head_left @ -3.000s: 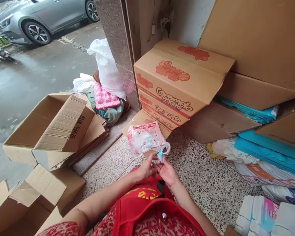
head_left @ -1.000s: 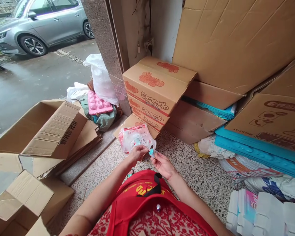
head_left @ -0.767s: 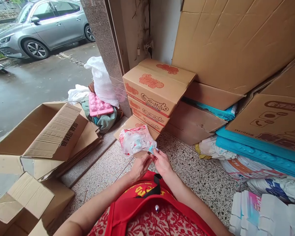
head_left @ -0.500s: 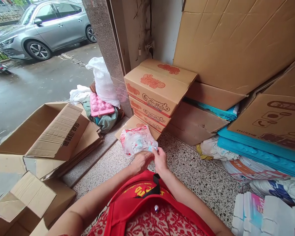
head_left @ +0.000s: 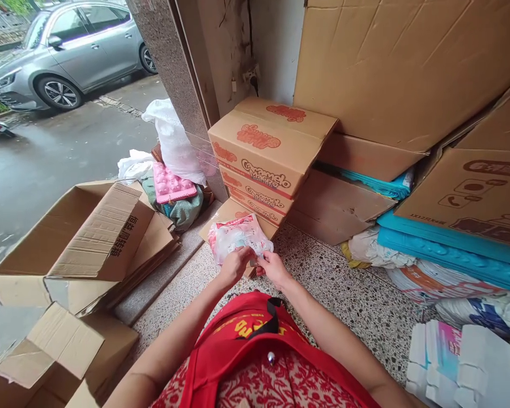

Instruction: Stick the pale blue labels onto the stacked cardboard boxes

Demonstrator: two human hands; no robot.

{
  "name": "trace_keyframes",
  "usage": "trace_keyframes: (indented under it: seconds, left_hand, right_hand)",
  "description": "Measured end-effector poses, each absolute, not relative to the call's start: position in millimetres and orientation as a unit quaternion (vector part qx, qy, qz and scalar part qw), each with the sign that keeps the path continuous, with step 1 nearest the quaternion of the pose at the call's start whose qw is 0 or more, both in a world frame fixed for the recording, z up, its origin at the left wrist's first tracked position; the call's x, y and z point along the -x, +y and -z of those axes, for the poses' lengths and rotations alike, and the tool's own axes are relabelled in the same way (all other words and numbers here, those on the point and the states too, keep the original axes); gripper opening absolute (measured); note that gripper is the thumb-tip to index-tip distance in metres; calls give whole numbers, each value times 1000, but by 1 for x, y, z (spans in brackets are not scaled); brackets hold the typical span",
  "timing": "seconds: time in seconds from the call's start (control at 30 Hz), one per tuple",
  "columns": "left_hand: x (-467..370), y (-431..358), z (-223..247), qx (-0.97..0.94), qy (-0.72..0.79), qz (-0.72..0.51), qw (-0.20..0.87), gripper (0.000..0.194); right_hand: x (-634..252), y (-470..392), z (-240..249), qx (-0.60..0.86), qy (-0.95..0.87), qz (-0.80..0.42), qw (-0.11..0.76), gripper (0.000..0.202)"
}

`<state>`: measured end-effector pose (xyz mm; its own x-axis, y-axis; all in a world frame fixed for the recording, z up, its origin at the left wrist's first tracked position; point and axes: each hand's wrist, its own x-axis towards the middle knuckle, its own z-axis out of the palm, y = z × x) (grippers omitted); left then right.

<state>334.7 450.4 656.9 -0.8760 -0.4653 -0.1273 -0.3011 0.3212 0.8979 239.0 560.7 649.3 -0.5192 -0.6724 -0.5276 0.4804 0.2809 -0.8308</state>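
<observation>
A crumpled clear plastic bag with red and pink print (head_left: pixel 238 235) lies on the low cardboard flap in front of the stacked cartons. My left hand (head_left: pixel 236 267) and my right hand (head_left: pixel 274 270) meet at the bag's near edge, knuckles up. The fingers of both are closed in a pinch on the thin plastic there, the tips almost touching. What sits between the fingertips is partly hidden. Behind the bag rises the stack of brown Caramelo cartons (head_left: pixel 259 158).
To the left are opened cardboard boxes (head_left: pixel 21 249), a pink egg tray (head_left: pixel 174 184) and a white sack (head_left: pixel 168 133). On the right stand large cardboard sheets (head_left: pixel 391 73), blue trays (head_left: pixel 442 249) and folded white cartons (head_left: pixel 476 362). A silver car (head_left: pixel 89 54) is parked outside.
My left hand has moved forward over the bag's near edge, covering part of its print. My right hand stays at the edge, its fingers bent in more. The view has shifted slightly.
</observation>
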Motion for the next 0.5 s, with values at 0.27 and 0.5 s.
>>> trace_keyframes:
  seconds: [0.27, 0.5]
  left_hand:
    - [-329, 453, -654, -272, -749, 597, 92, 16]
    - [-326, 473, -644, -315, -512, 798, 41, 39]
  right_hand:
    - [-225, 571, -664, 47, 505, 609, 610, 22]
    - [-230, 564, -653, -78, 455, 723, 513, 12]
